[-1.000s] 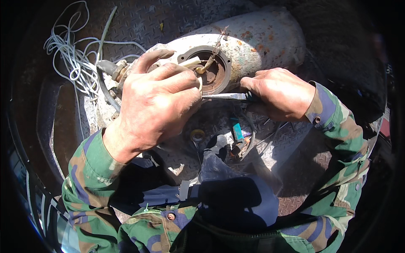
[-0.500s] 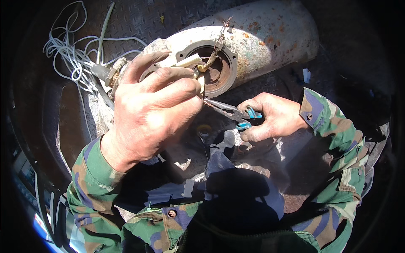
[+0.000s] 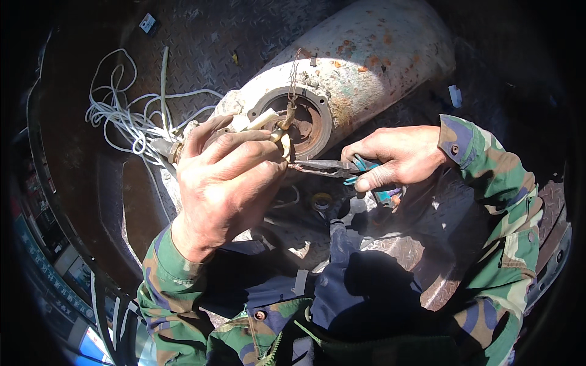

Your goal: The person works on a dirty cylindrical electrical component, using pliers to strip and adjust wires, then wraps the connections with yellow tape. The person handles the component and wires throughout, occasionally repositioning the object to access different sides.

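Back upward, the left hand (image 3: 231, 180) pinches the wire (image 3: 285, 145) between bent fingers, while the right hand (image 3: 397, 155) clasps the pliers (image 3: 332, 168), pointing them leftward.

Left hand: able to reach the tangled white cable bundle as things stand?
Likely yes: the tangled white cable bundle lies up and left of the left hand, its upper loops uncovered. But that hand seems occupied with the cream-coloured wires, so it would probably have to release them first.
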Tool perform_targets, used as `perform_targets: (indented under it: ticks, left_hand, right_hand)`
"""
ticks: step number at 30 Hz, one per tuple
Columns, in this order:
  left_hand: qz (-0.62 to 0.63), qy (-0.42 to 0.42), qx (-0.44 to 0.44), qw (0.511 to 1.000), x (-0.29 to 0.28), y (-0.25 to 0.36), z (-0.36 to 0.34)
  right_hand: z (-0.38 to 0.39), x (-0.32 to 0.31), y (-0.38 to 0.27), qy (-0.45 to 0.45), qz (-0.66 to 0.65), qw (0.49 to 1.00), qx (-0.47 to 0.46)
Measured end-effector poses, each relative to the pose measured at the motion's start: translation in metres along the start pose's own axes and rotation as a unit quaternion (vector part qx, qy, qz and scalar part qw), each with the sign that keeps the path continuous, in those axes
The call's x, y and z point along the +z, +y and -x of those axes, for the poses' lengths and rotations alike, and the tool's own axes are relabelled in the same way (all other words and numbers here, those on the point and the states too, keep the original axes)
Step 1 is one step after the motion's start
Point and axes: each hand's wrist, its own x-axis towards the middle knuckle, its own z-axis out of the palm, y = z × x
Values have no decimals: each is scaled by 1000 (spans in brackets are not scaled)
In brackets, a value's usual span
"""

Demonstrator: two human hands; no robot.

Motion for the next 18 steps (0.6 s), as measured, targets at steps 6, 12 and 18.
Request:
perform_targets:
  ticks: [6,12,18]
  left_hand:
    - [4,-9,-3,1000,-1,0,1]
    - [11,-15,-8,1000,0,0,-3]
    - [7,-30,-14,999,-4,1,-3]
  right_hand:
    - [-5,-11,-9,17,48,999,-16]
    - [-6,-18,-3,47,117,990,-65]
    - [-12,-25,-5,27,140,988,-55]
